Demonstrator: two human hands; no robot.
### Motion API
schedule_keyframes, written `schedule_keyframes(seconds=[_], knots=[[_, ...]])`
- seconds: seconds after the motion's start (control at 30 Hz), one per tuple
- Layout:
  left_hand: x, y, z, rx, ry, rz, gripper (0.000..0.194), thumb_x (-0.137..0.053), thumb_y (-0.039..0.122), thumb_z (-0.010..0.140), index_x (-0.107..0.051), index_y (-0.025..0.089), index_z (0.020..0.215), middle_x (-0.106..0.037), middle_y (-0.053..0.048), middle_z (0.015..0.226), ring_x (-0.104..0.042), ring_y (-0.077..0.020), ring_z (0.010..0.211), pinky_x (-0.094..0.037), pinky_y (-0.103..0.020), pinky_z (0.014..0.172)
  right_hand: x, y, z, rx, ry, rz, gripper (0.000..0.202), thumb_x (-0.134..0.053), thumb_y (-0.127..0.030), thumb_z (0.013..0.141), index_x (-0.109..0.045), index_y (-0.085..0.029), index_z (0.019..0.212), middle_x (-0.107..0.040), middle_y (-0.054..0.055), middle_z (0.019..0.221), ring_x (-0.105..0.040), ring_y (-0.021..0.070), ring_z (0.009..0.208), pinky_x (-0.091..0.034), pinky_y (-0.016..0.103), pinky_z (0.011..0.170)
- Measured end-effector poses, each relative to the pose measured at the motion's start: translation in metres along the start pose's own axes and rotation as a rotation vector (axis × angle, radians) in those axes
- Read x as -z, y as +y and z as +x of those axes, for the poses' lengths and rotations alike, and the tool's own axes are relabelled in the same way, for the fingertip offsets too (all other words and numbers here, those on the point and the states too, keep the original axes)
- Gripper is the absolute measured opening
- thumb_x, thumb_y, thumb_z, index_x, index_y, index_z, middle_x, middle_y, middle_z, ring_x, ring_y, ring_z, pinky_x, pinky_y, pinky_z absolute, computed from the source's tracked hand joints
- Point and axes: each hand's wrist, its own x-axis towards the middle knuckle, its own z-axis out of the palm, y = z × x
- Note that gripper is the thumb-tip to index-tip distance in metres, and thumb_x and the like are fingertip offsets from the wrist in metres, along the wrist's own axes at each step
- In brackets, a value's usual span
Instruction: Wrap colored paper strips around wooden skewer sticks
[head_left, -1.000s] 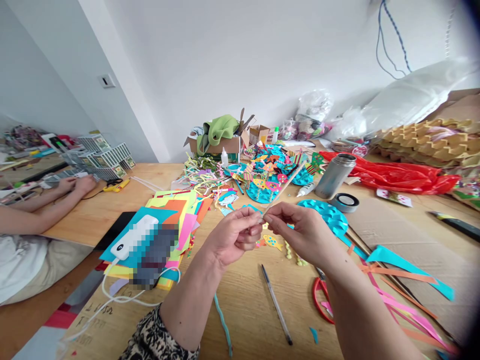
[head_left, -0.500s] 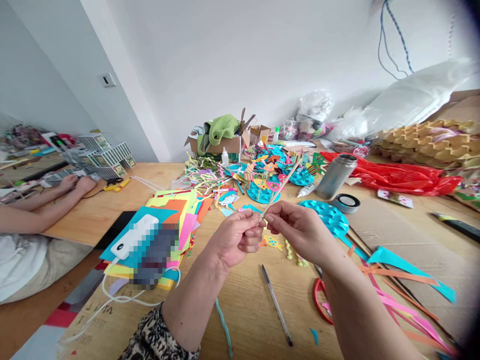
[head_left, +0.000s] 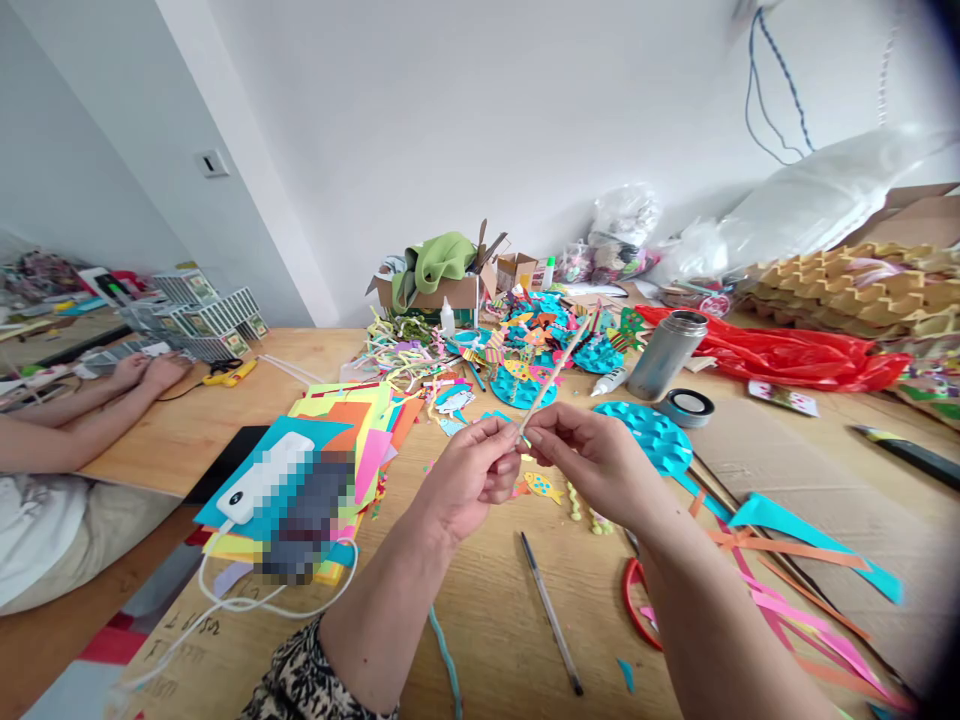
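Observation:
Between my two hands a thin pale stick [head_left: 556, 372] slants up and away to the right. My left hand [head_left: 474, 470] pinches its lower end, fingers curled in. Thumb and forefinger of my right hand [head_left: 581, 450] close on a small bit at that same end; it looks pale greenish and is too small to name. Below the hands a yellow paper fish [head_left: 543, 487] lies on the table. A pen [head_left: 551, 612] rests nearer to me, with red-handled scissors [head_left: 634, 603] partly hidden by my right forearm.
Stacked coloured paper [head_left: 373, 462] bears a white power bank [head_left: 271, 470] at left. A blue bumpy disc [head_left: 651, 438], a steel flask [head_left: 666, 355] and its lid [head_left: 688, 405] stand at right. Paper strips [head_left: 810, 545] lie on cardboard. At far left another person's hands [head_left: 161, 372] handle small items.
Both hands stay together at the stick's lower end, with only slight finger movement. A small greenish bit shows at the right fingertips. The whole view has shifted slightly.

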Motion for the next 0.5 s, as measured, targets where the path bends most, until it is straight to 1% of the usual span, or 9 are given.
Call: schedule_keyframes(seconds=[0.1, 0.23, 0.37, 0.5], knots=[[0.0002, 0.0010, -0.0005, -0.036, 0.036, -0.030, 0.023, -0.069, 0.029, 0.076, -0.053, 0.013, 0.072, -0.036, 0.009, 0.050, -0.019, 0.0007, 0.036, -0.009, -0.015, 0.036, -0.0029, 0.0022, 0.0031, -0.035, 0.002, 0.153, 0.022, -0.055, -0.037, 0.087, -0.061, -0.016, 0.082, -0.060, 0.001, 0.065, -0.054, 0.0128, 0.058, -0.043, 0.026, 0.055], [0.0003, 0.0017, -0.0003, -0.042, 0.050, -0.050, 0.022, -0.069, 0.028, 0.075, -0.054, 0.012, 0.072, -0.037, 0.009, 0.049, -0.019, 0.0008, 0.036, -0.010, -0.015, 0.036, -0.0068, 0.0035, 0.0066, -0.081, 0.037, 0.276, 0.026, -0.062, -0.042, 0.082, -0.059, -0.016, 0.077, -0.056, -0.001, 0.059, -0.054, 0.0120, 0.055, -0.043, 0.025, 0.053], [-0.0007, 0.0002, 0.0004, -0.066, 0.060, -0.060, 0.022, -0.069, 0.027, 0.075, -0.053, 0.013, 0.073, -0.037, 0.009, 0.050, -0.018, 0.0006, 0.036, -0.010, -0.015, 0.036, -0.0087, 0.0018, 0.0070, -0.095, 0.041, 0.340, 0.028, -0.064, -0.044, 0.080, -0.059, -0.017, 0.078, -0.056, -0.001, 0.060, -0.054, 0.0118, 0.055, -0.044, 0.025, 0.054], [-0.0023, -0.0020, 0.0009, -0.098, 0.074, -0.055, 0.024, -0.069, 0.029, 0.075, -0.051, 0.014, 0.073, -0.038, 0.008, 0.051, -0.019, 0.0001, 0.037, -0.011, -0.015, 0.036, -0.0097, 0.0013, 0.0051, -0.085, 0.039, 0.351, 0.024, -0.063, -0.040, 0.082, -0.058, -0.017, 0.078, -0.056, -0.001, 0.062, -0.052, 0.0113, 0.057, -0.042, 0.025, 0.055]])
